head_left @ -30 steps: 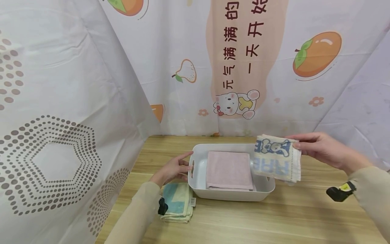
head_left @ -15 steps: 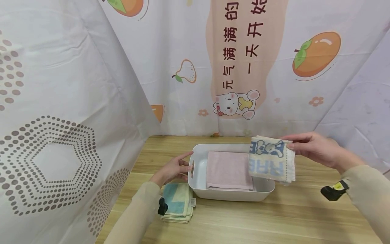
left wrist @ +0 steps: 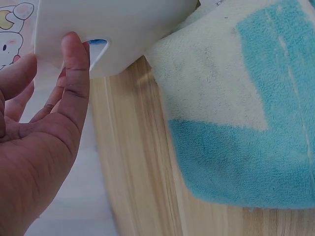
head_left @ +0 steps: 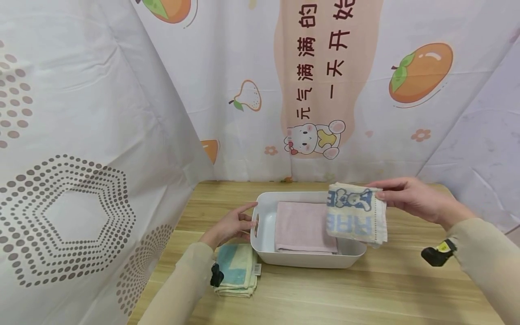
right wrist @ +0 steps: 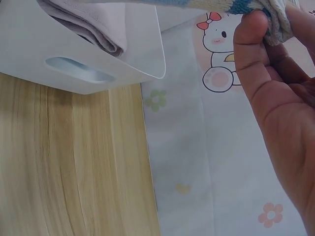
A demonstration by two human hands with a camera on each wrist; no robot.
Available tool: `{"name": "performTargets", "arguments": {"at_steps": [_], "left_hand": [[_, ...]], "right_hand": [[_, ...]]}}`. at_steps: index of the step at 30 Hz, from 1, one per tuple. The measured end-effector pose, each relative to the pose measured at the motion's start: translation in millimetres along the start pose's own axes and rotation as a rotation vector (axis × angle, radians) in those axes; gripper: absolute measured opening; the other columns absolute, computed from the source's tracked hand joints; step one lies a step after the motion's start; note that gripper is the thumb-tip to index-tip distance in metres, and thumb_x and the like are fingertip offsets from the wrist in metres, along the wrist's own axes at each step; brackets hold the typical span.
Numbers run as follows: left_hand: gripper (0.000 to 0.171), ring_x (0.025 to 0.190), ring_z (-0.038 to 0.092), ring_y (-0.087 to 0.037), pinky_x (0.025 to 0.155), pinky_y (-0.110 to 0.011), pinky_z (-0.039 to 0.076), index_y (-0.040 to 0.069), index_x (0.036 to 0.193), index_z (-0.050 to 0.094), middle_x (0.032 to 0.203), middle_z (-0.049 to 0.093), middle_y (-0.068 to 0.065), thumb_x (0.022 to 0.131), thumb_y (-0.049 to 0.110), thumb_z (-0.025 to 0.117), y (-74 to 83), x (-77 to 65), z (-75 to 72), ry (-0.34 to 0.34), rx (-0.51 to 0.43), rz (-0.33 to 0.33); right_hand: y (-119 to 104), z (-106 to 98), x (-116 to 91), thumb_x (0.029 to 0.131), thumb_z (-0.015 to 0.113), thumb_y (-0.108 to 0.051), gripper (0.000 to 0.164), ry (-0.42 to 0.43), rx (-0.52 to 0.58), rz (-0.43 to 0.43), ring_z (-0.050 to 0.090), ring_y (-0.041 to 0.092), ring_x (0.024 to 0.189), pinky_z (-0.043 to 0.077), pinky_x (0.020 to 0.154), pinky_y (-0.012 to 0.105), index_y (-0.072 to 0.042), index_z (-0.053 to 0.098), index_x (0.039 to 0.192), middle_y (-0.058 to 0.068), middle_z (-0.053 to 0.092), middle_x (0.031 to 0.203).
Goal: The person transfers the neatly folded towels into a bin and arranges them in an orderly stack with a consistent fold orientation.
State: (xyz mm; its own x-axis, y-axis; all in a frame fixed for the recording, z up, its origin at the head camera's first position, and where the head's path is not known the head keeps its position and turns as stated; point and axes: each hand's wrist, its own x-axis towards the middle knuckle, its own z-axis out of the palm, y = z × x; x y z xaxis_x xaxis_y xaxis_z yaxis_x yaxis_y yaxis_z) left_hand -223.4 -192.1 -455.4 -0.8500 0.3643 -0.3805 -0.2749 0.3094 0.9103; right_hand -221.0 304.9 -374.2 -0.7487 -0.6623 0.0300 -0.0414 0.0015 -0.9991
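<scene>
Towel (head_left: 351, 214), cream and folded, with a blue bear figure and pale blue lettering, is held up by the person's right hand (head_left: 418, 198), whose thumb and fingers are clamped together on its right edge; it hangs above the right end of a white bin (head_left: 304, 260), covering part of that end in the head view; the right wrist view shows it nearly edge-on, its layers pinched at the fingertips; inside the bin a pink cloth (head_left: 306, 228) lies folded flat, its right part hidden behind the raised towel; the left hand (head_left: 233, 223) is at the bin's left end, fingers apart and slightly bent, fingertips against the wall and rim beside the handle opening (left wrist: 101, 49); whether any finger goes through it I cannot tell; just beside the bin's near left corner, a folded teal-and-cream towel (head_left: 235, 264) with a small white tag (head_left: 257, 269) lies on the wood-grain table (head_left: 325, 293), close to the left sleeve (head_left: 183, 280); behind the table hangs a white curtain (head_left: 227, 45) printed with orange fruit, a reclining cartoon animal and dark red characters turned sideways
</scene>
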Motion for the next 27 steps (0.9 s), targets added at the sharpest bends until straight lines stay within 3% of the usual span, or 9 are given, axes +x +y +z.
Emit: {"name": "performTargets", "arguments": {"at_steps": [7, 12, 18, 22, 27], "left_hand": [[0.065, 0.091, 0.061, -0.03, 0.073, -0.045, 0.053, 0.033, 0.142, 0.036, 0.119, 0.05, -0.018, 0.088, 0.013, 0.065, 1.1, 0.7, -0.3, 0.006, 0.016, 0.004], [0.06, 0.087, 0.063, -0.029, 0.077, -0.046, 0.052, 0.023, 0.142, 0.038, 0.127, 0.045, -0.016, 0.089, 0.013, 0.063, 5.7, 2.2, -0.7, 0.026, 0.075, 0.032], [0.053, 0.094, 0.062, -0.026, 0.084, -0.048, 0.049, 0.014, 0.137, 0.047, 0.131, 0.047, -0.011, 0.088, 0.019, 0.066, 20.3, 2.3, -0.3, 0.147, 0.162, 0.095], [0.05, 0.105, 0.056, -0.024, 0.083, -0.042, 0.05, 0.017, 0.133, 0.051, 0.13, 0.048, -0.009, 0.087, 0.024, 0.067, 33.1, 1.8, 0.3, 0.226, 0.199, 0.143], [0.044, 0.1, 0.059, -0.021, 0.085, -0.042, 0.049, 0.027, 0.129, 0.054, 0.13, 0.05, -0.003, 0.087, 0.03, 0.066, 46.8, 1.7, 3.5, 0.244, 0.207, 0.198]], "right_hand": [[1.0, 2.3, 3.7, 0.095, 0.044, 0.004, 0.035, 0.009, -0.024, 0.019, 0.058, 0.023, 0.109, 0.049, 0.087, 0.034, 0.01, 0.046, 0.13, 0.02, 0.057, 0.122], [1.6, 4.1, 6.7, 0.096, 0.045, 0.002, 0.035, 0.002, -0.038, 0.035, 0.058, 0.024, 0.108, 0.048, 0.087, 0.035, 0.009, 0.047, 0.13, 0.02, 0.057, 0.122], [2.7, 5.6, 9.3, 0.096, 0.045, 0.0, 0.035, -0.001, -0.054, 0.05, 0.057, 0.024, 0.11, 0.048, 0.088, 0.035, 0.007, 0.047, 0.131, 0.019, 0.057, 0.124], [1.4, 8.2, 10.4, 0.096, 0.047, -0.002, 0.035, 0.01, -0.053, 0.065, 0.057, 0.024, 0.11, 0.047, 0.089, 0.034, 0.007, 0.048, 0.13, 0.017, 0.058, 0.123], [-0.5, 12.4, 11.8, 0.096, 0.048, -0.002, 0.035, 0.016, -0.049, 0.073, 0.058, 0.023, 0.108, 0.047, 0.089, 0.035, 0.006, 0.05, 0.129, 0.016, 0.059, 0.121]]}}
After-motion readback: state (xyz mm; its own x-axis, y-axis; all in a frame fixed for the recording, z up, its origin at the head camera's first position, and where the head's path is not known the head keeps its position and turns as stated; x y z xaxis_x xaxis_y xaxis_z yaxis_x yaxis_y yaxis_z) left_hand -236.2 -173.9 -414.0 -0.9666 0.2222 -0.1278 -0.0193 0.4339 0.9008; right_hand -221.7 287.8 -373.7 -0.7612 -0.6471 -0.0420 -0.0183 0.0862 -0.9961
